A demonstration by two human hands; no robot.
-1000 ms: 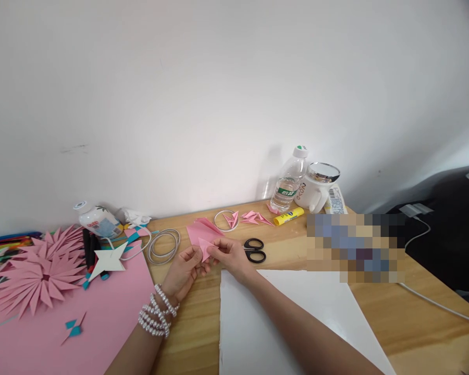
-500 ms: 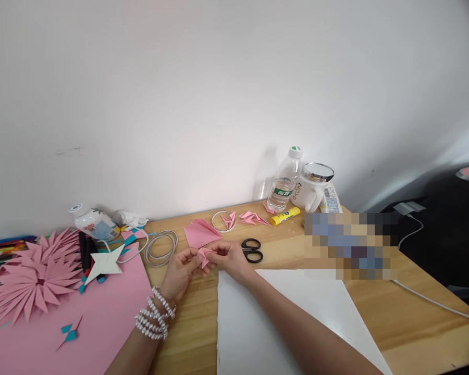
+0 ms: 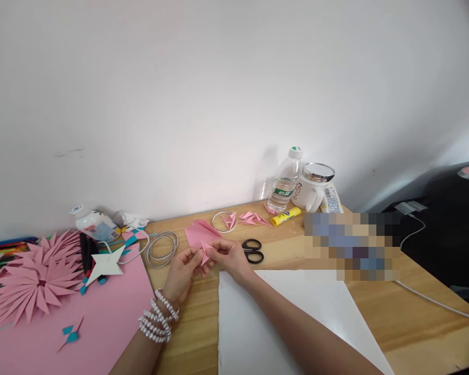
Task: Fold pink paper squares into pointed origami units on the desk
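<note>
A small folded piece of pink paper (image 3: 205, 252) is pinched between my two hands above the wooden table. My left hand (image 3: 185, 265), with a pearl bracelet at the wrist, grips it from the left. From the right, my right hand (image 3: 231, 258) holds it between thumb and fingers. Part of the paper is hidden by the fingertips. Just behind my hands lies a larger pink paper sheet (image 3: 200, 233), partly folded. Black-handled scissors (image 3: 253, 251) rest right of my right hand, their blades hidden behind it. Several folded pink pieces (image 3: 250, 218) lie farther back.
White board (image 3: 273, 323) lies under my right forearm. Pink paper flowers (image 3: 39, 284) and a white paper star (image 3: 106, 264) are on the left, near a coiled cable (image 3: 162, 249). A glue stick (image 3: 285, 216), water bottle (image 3: 284, 182) and mug (image 3: 310, 190) stand or lie at the back right.
The small pink paper has turned slightly between my fingers, and a point now stands up from it. My left wrist has shifted a little to the right.
</note>
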